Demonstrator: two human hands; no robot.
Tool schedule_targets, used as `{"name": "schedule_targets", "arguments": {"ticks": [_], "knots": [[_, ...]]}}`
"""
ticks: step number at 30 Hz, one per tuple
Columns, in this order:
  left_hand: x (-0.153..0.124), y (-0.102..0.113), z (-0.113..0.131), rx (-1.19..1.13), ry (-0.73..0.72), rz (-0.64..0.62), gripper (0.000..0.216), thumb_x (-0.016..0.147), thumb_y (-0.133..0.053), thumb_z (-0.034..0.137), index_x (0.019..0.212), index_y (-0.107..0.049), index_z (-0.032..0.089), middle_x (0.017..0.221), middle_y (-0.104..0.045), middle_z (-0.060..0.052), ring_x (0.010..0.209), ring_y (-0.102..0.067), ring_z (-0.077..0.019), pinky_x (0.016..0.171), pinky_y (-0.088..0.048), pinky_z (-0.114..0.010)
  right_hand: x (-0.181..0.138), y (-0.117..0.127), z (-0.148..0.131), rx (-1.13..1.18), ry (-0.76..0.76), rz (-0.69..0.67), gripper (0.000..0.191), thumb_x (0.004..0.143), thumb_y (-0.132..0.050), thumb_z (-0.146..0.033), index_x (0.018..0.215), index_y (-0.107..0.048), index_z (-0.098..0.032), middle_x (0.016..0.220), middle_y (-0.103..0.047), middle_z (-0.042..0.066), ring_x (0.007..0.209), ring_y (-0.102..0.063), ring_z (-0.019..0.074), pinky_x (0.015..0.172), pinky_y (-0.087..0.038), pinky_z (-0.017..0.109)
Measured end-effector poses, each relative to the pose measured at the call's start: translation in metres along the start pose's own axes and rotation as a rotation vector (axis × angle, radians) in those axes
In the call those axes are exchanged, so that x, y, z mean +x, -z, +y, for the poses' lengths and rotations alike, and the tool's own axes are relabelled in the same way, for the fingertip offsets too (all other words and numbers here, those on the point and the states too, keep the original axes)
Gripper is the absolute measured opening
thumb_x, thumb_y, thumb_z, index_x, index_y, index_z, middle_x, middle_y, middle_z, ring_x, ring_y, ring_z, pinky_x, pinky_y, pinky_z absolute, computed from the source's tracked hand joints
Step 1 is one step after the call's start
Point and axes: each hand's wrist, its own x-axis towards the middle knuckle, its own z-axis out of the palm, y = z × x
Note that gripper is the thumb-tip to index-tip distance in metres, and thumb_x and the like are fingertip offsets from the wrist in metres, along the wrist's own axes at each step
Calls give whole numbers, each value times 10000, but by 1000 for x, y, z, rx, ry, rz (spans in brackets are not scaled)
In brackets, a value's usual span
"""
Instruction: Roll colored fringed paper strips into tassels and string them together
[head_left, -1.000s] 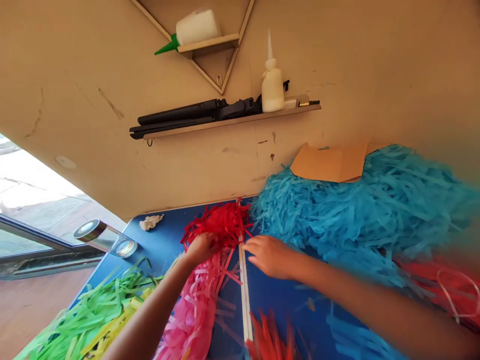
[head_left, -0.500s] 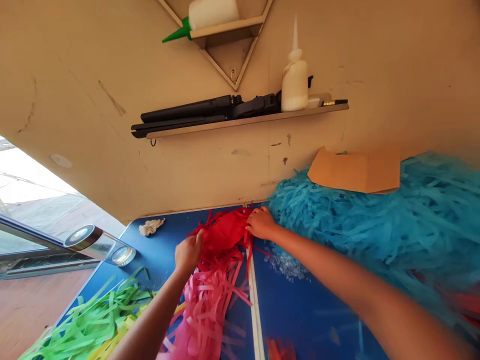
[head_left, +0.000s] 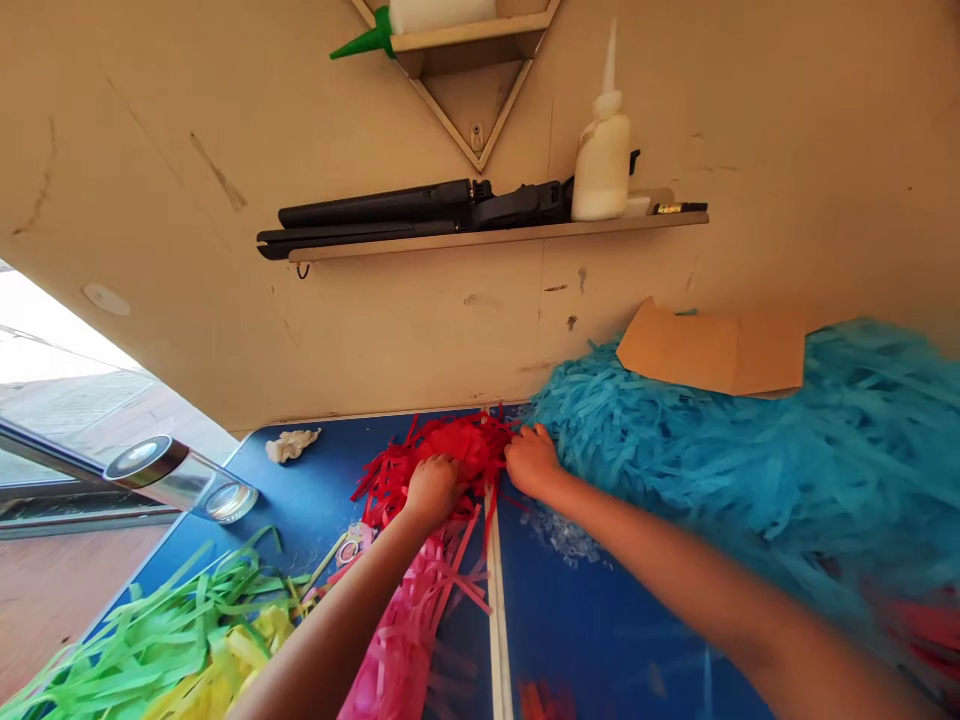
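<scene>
A bunch of red fringed paper (head_left: 457,440) lies on the blue table near the wall. My left hand (head_left: 433,490) is on its near side, fingers curled down into the paper, the fingertips hidden. At its right edge my right hand (head_left: 532,462) is closed on the red strips, with the thumb side hardly showing. Pink fringed paper (head_left: 397,640) runs from the red bunch toward me, partly under my left forearm. Beside my right hand is a large heap of blue paper fringe (head_left: 675,450).
Green strips (head_left: 172,620) and yellow strips (head_left: 225,670) lie at lower left. A clear bottle (head_left: 195,485) lies near the left edge, beside crumpled tissue (head_left: 292,445). Clear scraps (head_left: 566,535) lie below my right hand. Brown card (head_left: 712,350) tops the blue heap. A wall shelf (head_left: 495,238) holds a glue bottle (head_left: 602,170).
My left hand has moved right and in over the red paper, from its left edge. My right hand stays at the right edge, slightly lower. The view has shifted a little.
</scene>
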Motion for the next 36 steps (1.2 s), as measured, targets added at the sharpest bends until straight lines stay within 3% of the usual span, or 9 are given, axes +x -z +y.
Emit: {"name": "schedule_targets", "arguments": {"ticks": [10,19,23,28,31,33,36], "knots": [[9,-3,-22,-117,30,-71,231,899,-596,372,884,-661,150,941,-680,-42,889,-627,-173,833,-498,-373,-10,4,-7,53,-19,9,310,948,-458,-282,992,-728,-136,1000,-698,162,1065,-502,303,929,-258,440],[6,-14,-19,-203,78,-81,256,915,-578,389,995,-640,153,1017,-669,-49,920,-637,-178,836,-526,-391,-11,-2,-13,83,10,24,302,942,-473,-309,975,-724,-145,994,-701,150,1040,-508,298,911,-284,450],[7,-15,-18,-219,115,-55,250,909,-587,391,907,-644,148,915,-674,-28,839,-641,-158,789,-530,-363,-16,0,-20,109,95,57,358,981,-391,-310,1007,-703,-137,1044,-685,155,1060,-500,300,921,-296,466],[10,11,-36,-210,181,26,215,903,-562,337,845,-643,146,793,-672,-1,726,-626,-135,698,-490,-288,-14,-10,-45,173,352,33,329,968,-452,-340,1207,-627,-198,1215,-645,85,1118,-526,225,964,-344,356],[7,25,-35,-125,235,131,193,884,-485,249,924,-648,155,846,-703,-42,785,-643,-176,707,-447,-286,-8,-20,-64,188,365,28,554,906,-544,-499,1290,-565,-100,1242,-625,156,1167,-520,282,1024,-336,410],[0,24,-24,-50,244,203,264,876,-453,230,1061,-620,146,959,-710,-98,915,-645,-234,799,-430,-336,-5,-26,-75,188,362,16,675,856,-565,-607,1261,-585,-67,1208,-641,187,1166,-530,316,1066,-302,465],[-14,15,-5,47,195,269,364,863,-484,251,1203,-560,146,1144,-672,-153,1124,-565,-306,962,-348,-432,-2,-32,-84,175,358,-13,683,842,-554,-649,1209,-630,-78,1183,-657,193,1157,-551,320,1110,-246,498]]}}
